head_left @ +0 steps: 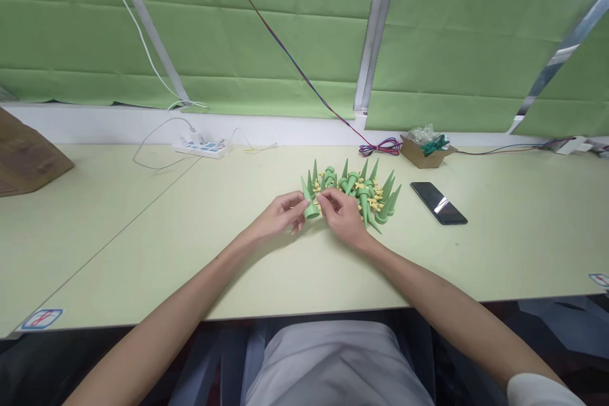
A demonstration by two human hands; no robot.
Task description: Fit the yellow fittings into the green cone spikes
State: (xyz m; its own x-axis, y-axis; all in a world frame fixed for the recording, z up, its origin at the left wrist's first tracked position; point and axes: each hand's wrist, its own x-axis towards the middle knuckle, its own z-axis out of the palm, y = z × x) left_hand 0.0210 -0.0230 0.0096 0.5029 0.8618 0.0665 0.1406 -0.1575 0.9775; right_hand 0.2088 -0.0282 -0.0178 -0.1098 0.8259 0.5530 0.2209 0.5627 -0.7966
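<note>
My left hand [284, 212] grips a green cone-shaped spike [311, 210] by its wide end, the point tilted up and away from me. Close beside it, my right hand [343, 216] is closed in a pinch, and whatever sits between its fingertips is too small to make out. Just behind and to the right lies a pile of similar green spikes [351, 181], some standing on their wide ends and others lying over. Small yellow pieces [375, 191] are scattered among them. The right hand covers part of the pile.
A black phone [438, 203] lies right of the pile. Behind it stands a small cardboard box [423, 155] with plastic wrap and green material. Coiled wires [380, 147], a white power strip [202, 147] and a brown cardboard piece [28, 155] are along the table's back and left.
</note>
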